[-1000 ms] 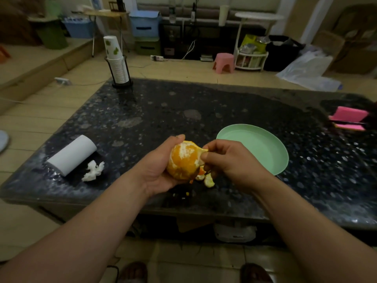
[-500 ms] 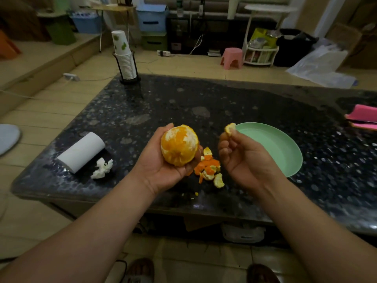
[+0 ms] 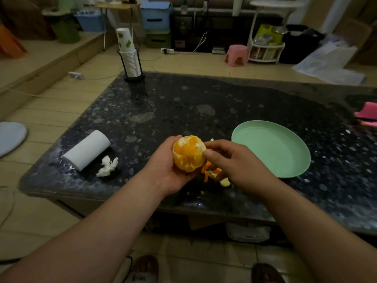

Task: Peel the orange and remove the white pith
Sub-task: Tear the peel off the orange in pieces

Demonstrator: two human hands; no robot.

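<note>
My left hand [image 3: 165, 170] cups a mostly peeled orange [image 3: 188, 153] over the near edge of the dark speckled table [image 3: 204, 103]. White pith patches show on the orange's top and sides. My right hand [image 3: 238, 162] is at the orange's right side, thumb tip against the fruit and fingers curled behind it. Whether it pinches a bit of pith I cannot see. Loose peel pieces [image 3: 213, 173] lie on the table below the two hands.
An empty green plate [image 3: 271, 148] sits right of my hands. A white paper roll [image 3: 86, 150] and a crumpled tissue [image 3: 107, 166] lie to the left. A cup stack in a black holder [image 3: 130, 58] stands at the far left corner. Pink pads [image 3: 367, 115] lie at the right edge.
My right hand pulled a piece of peel away from the orange, no longer shows it, and has come back to the fruit's right side. My left hand turned the orange slightly.
</note>
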